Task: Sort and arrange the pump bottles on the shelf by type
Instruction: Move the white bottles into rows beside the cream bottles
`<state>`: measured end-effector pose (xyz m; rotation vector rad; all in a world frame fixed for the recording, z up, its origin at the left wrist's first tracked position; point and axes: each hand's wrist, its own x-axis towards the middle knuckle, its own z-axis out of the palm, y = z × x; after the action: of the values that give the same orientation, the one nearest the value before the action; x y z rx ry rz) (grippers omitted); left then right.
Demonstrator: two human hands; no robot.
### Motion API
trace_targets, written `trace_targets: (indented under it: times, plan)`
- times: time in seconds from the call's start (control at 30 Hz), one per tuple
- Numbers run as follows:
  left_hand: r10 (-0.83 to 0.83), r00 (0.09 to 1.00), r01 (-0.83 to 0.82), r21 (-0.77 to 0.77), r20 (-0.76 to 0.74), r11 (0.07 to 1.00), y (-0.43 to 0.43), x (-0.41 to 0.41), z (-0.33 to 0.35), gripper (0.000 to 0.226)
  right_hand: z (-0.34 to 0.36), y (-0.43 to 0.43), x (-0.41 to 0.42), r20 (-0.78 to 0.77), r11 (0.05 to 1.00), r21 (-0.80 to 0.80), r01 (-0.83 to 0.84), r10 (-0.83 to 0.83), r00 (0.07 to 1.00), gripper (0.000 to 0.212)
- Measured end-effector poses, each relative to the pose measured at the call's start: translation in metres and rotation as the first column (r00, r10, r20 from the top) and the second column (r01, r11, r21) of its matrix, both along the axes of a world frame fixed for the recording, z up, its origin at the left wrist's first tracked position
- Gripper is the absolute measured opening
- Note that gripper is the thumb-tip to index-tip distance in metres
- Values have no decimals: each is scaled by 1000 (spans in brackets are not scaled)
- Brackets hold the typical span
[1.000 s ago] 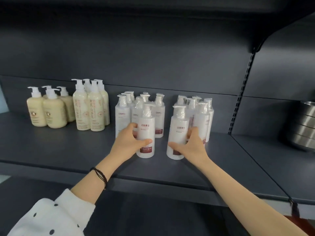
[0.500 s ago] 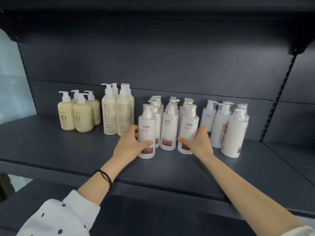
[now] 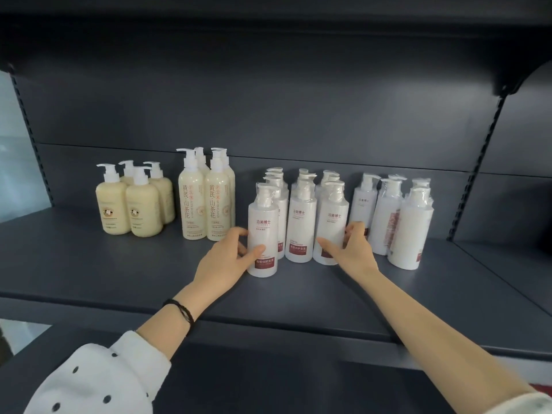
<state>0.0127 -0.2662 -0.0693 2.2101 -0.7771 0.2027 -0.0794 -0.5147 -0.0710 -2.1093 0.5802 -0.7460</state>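
On the dark grey shelf (image 3: 119,264) the pump bottles stand in groups. Squat cream bottles (image 3: 131,204) are at the left, with tall cream bottles (image 3: 206,198) beside them. White red-labelled bottles (image 3: 300,222) fill the middle, and more white bottles (image 3: 385,216) stand at the right. My left hand (image 3: 227,258) wraps around the front-left white bottle (image 3: 263,222), which stands a little ahead of its row. My right hand (image 3: 349,249) grips the front-right white bottle (image 3: 331,216) of the middle group, thumb across its label.
A slotted upright (image 3: 478,174) closes the shelf bay on the right, and another shelf board continues beyond it. The shelf's back panel rises behind the bottles. A lower shelf edge (image 3: 268,339) runs below my forearms.
My right hand has slid its white bottle left, away from the right group, up against the middle group. My left hand has kept hold of its bottle. The view has shifted right.
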Motion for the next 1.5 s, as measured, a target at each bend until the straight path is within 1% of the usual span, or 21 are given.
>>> trace_targets:
  times: [0.03,0.1,0.13,0.17,0.2,0.3,0.37,0.5,0.57,0.63,0.73,0.83,0.9,1.0,1.1,1.17,1.23,1.33,1.4,1.47,1.5]
  plan:
    - [53,997,-60,125,57,990,6,-1,-2,46,-1,-1,-7,-54,998,-68,-5,2,999,51]
    - [100,958,-197,364,268,910,18,-3,-5,54,-1,-7,-24,-184,954,-298,-11,-46,982,47]
    - [81,928,-249,444,365,861,22,-6,-6,56,-2,-12,-34,-232,909,-415,-30,-74,970,46]
    - [51,901,-282,490,432,825,22,-11,-6,56,-1,-17,-43,-262,862,-504,-59,-88,961,46]
    - [22,878,-302,518,478,800,21,-18,-5,53,0,-22,-52,-285,822,-563,-86,-96,954,46]
    - [-74,833,-312,576,548,755,0,-45,2,44,9,-34,-78,-333,758,-643,-110,-147,932,47]
    - [-162,805,-284,610,571,740,-24,-68,5,45,13,-42,-95,-362,724,-679,-126,-181,914,49]
    - [-279,751,-176,589,598,789,-79,-104,9,43,16,-63,-126,-380,681,-718,-143,-212,900,47]
    - [-309,730,-134,571,610,810,-106,-116,11,42,17,-76,-140,-381,673,-726,-139,-226,897,46]
    - [-325,713,-118,563,621,818,-132,-123,13,42,18,-89,-152,-380,646,-750,-141,-247,891,47]
    - [-316,730,-87,542,605,836,-165,-126,14,44,19,-110,-166,-372,616,-777,-131,-280,885,47]
    - [-302,758,-60,523,578,850,-191,-126,13,48,18,-127,-172,-381,627,-770,-117,-305,873,48]
    - [-268,783,-48,484,562,874,-208,-124,13,50,17,-138,-172,-384,650,-753,-106,-302,873,48]
    - [-194,839,-19,384,509,923,-233,-118,17,51,17,-151,-167,-386,681,-726,-98,-286,877,49]
    - [-126,930,35,260,344,965,-256,-113,23,61,18,-163,-159,-385,720,-689,-85,-265,884,51]
    - [-102,970,78,117,220,990,-272,-110,26,65,20,-171,-152,-360,742,-668,-61,-250,899,50]
    - [-101,986,105,-22,132,994,-289,-109,27,68,22,-179,-143,-336,760,-648,-45,-233,913,50]
    - [-94,995,95,-196,15,976,-310,-109,27,73,23,-189,-131,-310,782,-622,-37,-203,929,49]
    - [-105,994,97,-273,-11,957,-319,-106,25,71,23,-196,-123,-296,811,-584,-25,-184,937,48]
    - [-146,989,131,-318,-25,939,-322,-100,24,68,24,-203,-116,-278,873,-488,-15,-138,951,48]
    - [-173,984,149,-334,-42,931,-321,-97,25,67,24,-207,-111,-256,911,-412,-15,-100,962,49]
